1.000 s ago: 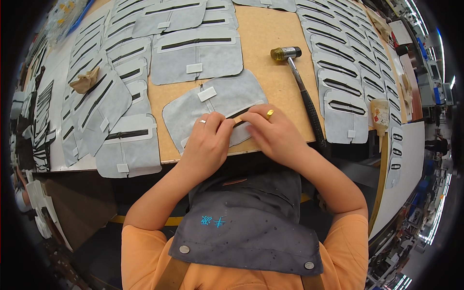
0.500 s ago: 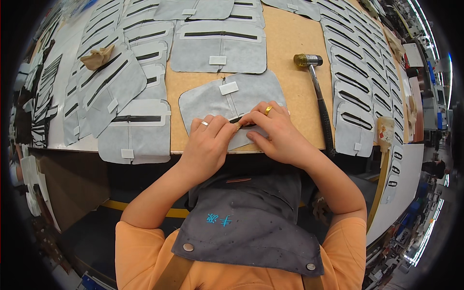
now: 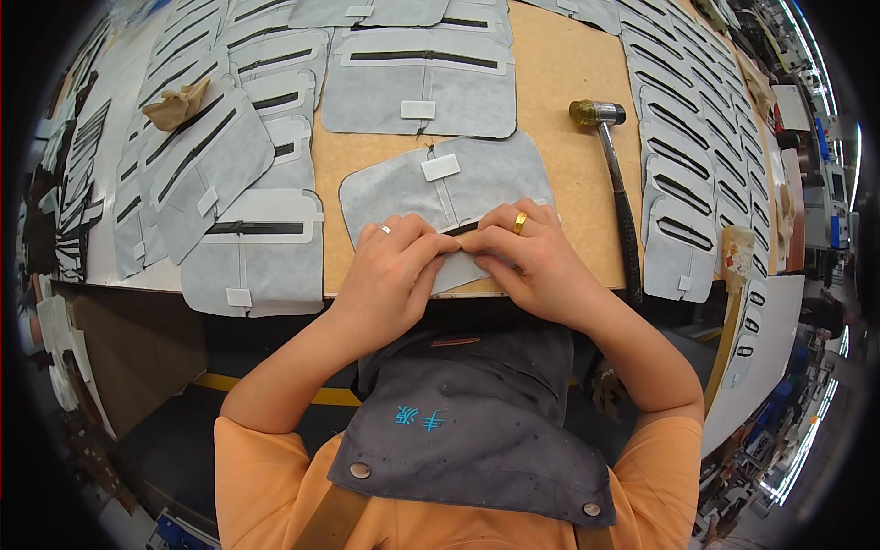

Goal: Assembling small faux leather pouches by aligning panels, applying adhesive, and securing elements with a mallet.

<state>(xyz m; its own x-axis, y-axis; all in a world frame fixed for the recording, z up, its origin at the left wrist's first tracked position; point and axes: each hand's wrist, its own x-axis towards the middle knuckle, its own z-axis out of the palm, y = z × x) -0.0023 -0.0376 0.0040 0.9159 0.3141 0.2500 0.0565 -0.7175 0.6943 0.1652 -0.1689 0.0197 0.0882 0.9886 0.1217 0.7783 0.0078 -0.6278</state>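
Observation:
A grey fabric panel (image 3: 394,188) lies before me at the table's front edge, with a white rectangular patch (image 3: 440,168) on its far part and a dark zipper slot across its near part. My left hand (image 3: 383,280) pinches at that slot, thumb and forefinger together. My right hand (image 3: 527,257) meets it from the other side, its fingers also closed in a pinch. The fingertips of both hands touch over the zipper strip (image 3: 466,227). What exactly lies between them is mostly hidden.
A mallet (image 3: 616,197) with a black handle lies right of the panel. Overlapping grey panels (image 3: 252,261) line the left, and more panels (image 3: 678,225) the right. A crumpled tan scrap (image 3: 176,106) rests on the left ones. A brush (image 3: 736,261) stands at the right edge.
My fingertips have drawn together over the slot, and the small tan bit seen between them is now hidden. The view has shifted slightly; the panel lies nearly as before.

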